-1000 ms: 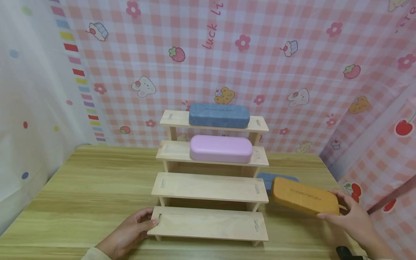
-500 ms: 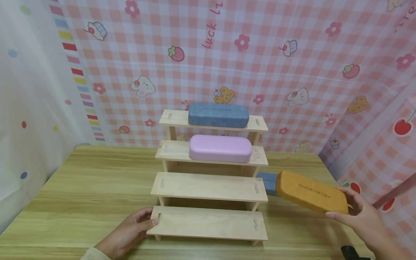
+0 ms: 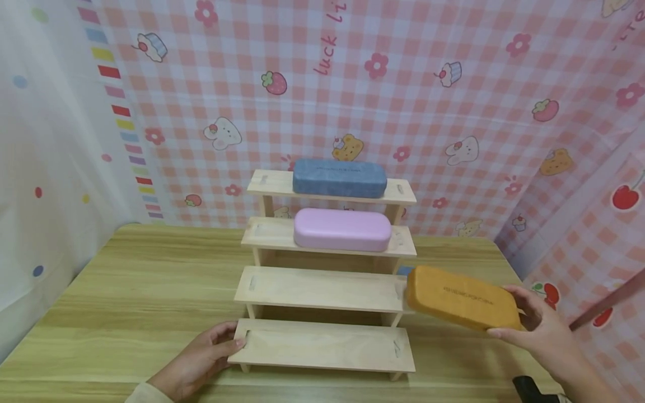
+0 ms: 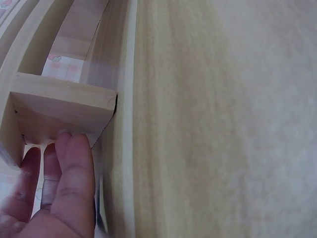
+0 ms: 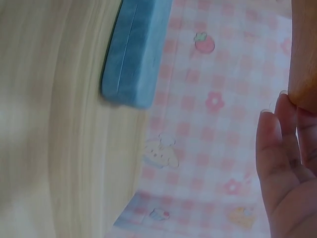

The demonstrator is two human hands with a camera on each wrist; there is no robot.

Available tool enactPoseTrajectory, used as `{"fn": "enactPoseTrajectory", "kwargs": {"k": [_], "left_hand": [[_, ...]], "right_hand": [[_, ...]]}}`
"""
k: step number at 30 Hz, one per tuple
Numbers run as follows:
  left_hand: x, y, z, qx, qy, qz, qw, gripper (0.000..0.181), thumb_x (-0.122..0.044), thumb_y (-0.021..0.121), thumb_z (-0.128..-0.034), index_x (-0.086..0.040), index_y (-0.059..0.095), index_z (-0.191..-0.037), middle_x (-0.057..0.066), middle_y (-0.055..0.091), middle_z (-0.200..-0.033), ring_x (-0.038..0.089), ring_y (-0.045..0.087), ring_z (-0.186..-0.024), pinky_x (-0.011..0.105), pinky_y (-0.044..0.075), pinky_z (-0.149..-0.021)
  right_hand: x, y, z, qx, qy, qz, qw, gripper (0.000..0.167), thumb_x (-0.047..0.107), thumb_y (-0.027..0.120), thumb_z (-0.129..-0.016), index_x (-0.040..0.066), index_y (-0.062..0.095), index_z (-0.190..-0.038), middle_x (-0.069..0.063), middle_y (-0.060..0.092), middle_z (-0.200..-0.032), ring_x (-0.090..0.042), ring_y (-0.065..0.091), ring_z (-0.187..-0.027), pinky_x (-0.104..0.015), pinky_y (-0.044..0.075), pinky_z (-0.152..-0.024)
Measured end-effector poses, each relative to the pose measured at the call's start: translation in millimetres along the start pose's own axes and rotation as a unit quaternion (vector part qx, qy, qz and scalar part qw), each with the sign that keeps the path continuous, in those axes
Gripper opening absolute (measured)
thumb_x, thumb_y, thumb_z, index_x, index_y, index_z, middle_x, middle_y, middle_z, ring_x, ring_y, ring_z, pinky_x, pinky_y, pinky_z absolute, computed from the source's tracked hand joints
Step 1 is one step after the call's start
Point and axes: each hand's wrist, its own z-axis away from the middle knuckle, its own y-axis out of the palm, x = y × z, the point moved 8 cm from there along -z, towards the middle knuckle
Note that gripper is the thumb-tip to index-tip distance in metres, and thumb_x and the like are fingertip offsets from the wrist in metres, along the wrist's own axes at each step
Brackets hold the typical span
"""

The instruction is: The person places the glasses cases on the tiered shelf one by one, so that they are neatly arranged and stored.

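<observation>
Gingham cloth (image 3: 312, 112) behind wooden counter (image 3: 151, 274). Orange case (image 3: 463, 299) held up right of stepped rack (image 3: 322, 290); my right hand (image 3: 541, 330) pinches its end farthest from rack, left hand (image 3: 201, 354) pinches rack's bottom step (image 3: 325, 346). Case likely light, stiff, grippy; end hold should suffice.

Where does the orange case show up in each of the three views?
Head: the orange case is right of centre, below the middle, in the right hand.
Left wrist: not in it.
Right wrist: partly visible, cut off at the upper right edge.
Shared landmark: the wooden table.
</observation>
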Motion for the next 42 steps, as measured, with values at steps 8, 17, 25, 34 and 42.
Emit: {"fn": "enactPoseTrajectory", "kwargs": {"k": [8, 17, 25, 34, 42], "left_hand": [[1.0, -0.8, -0.7, -0.002, -0.001, 0.0, 1.0, 0.061, -0.014, 0.058, -0.0967, 0.018, 0.027, -0.139, 0.008, 0.053, -0.117, 0.014, 0.059, -0.098, 0.03, 0.053, -0.086], [1.4, -0.5, -1.3, 0.0, 0.0, 0.002, 1.0, 0.064, -0.014, 0.058, -0.0969, 0.018, 0.024, -0.14, 0.009, 0.052, -0.119, 0.014, 0.059, -0.1, 0.031, 0.052, -0.088], [0.7, -0.4, -0.1, -0.011, 0.0, -0.004, 0.9999, 0.064, -0.015, 0.059, -0.0963, 0.018, 0.025, -0.14, 0.009, 0.052, -0.118, 0.014, 0.059, -0.098, 0.03, 0.052, -0.087], [0.6, -0.8, 0.3, -0.013, -0.003, -0.006, 0.9999, 0.064, -0.016, 0.059, -0.0962, 0.018, 0.026, -0.139, 0.01, 0.052, -0.117, 0.014, 0.059, -0.098, 0.031, 0.053, -0.086], [0.0, 0.0, 1.0, -0.011, -0.004, -0.004, 0.9999, 0.064, -0.016, 0.059, -0.0964, 0.018, 0.026, -0.139, 0.01, 0.052, -0.117, 0.014, 0.059, -0.098, 0.03, 0.052, -0.087]], "right_hand": [[23, 19, -5.1, 0.013, -0.011, 0.015, 0.9997, 0.072, 0.007, 0.079, -0.078, 0.007, 0.04, -0.139, 0.022, 0.053, -0.114, 0.007, 0.055, -0.097, -0.015, 0.049, -0.075], [49, 44, -14.1, 0.007, -0.071, 0.008, 0.9974, 0.076, 0.0, 0.083, -0.071, -0.005, 0.041, -0.135, 0.013, 0.056, -0.112, 0.004, 0.054, -0.097, -0.01, 0.045, -0.081], [67, 61, -21.8, 0.034, -0.033, 0.021, 0.9987, 0.079, 0.014, 0.085, -0.073, -0.001, 0.042, -0.137, -0.017, 0.054, -0.124, 0.001, 0.055, -0.097, -0.014, 0.048, -0.08], [82, 78, -28.5, 0.039, -0.037, 0.026, 0.9982, 0.08, 0.018, 0.087, -0.071, -0.001, 0.045, -0.136, -0.018, 0.056, -0.125, -0.022, 0.057, -0.103, -0.018, 0.05, -0.079], [92, 90, -33.3, 0.039, -0.047, 0.027, 0.9978, 0.081, 0.02, 0.089, -0.069, -0.001, 0.047, -0.135, -0.016, 0.056, -0.125, -0.027, 0.056, -0.106, -0.019, 0.049, -0.084]]}}
